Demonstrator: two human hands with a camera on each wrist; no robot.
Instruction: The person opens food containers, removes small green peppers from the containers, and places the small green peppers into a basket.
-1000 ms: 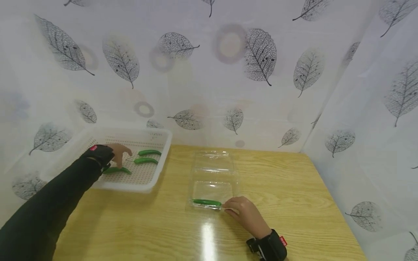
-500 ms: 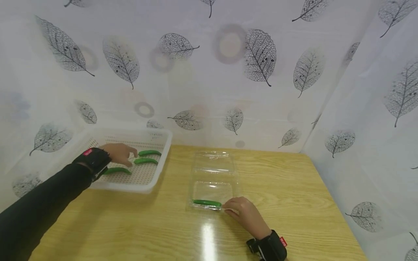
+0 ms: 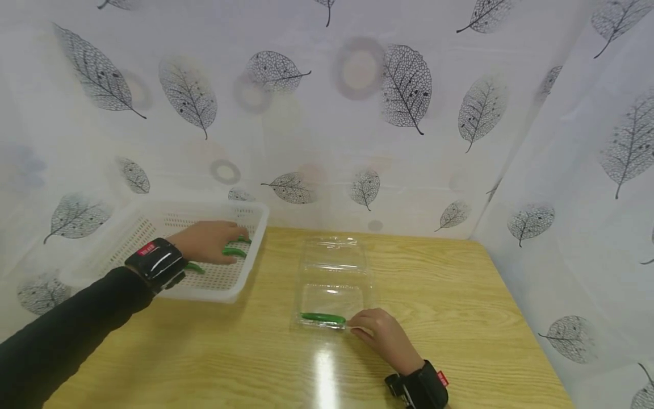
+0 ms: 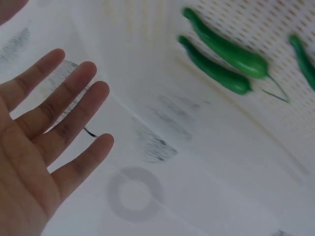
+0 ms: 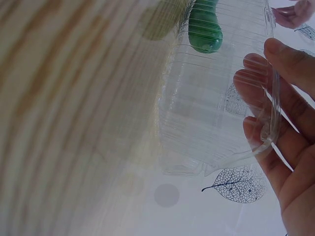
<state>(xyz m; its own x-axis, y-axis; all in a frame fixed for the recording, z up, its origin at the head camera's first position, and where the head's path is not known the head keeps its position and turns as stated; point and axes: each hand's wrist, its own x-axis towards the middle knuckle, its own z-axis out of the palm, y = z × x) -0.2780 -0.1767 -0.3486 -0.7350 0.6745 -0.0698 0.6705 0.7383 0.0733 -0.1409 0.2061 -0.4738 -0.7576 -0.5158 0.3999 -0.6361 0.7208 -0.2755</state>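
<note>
My left hand [image 3: 209, 241] reaches over a white perforated basket [image 3: 259, 227], its fingers near two green peppers [image 3: 236, 252] lying side by side. In the left wrist view this hand [image 4: 44, 132] has straight, spread fingers with nothing between them, apart from the peppers [image 4: 219, 73]. Another pepper [image 3: 194, 267] lies under the wrist, partly hidden. A clear plastic box [image 3: 332, 296] stands open on the table, one green pepper [image 3: 323, 318] along its near side. My right hand [image 3: 380, 335] pinches the box's near right rim; in the right wrist view the thumb and fingers [image 5: 290, 101] straddle the wall.
The box's clear lid [image 3: 334, 250] lies folded back toward the wall. A wooden table [image 3: 439, 289] carries the box and basket. White sheeting [image 3: 327, 142] printed with leaves rises behind the table and at both sides.
My left hand has moved right inside the basket, from above the nearest pepper to over the two on the right. The right hand and the box have stayed in place.
</note>
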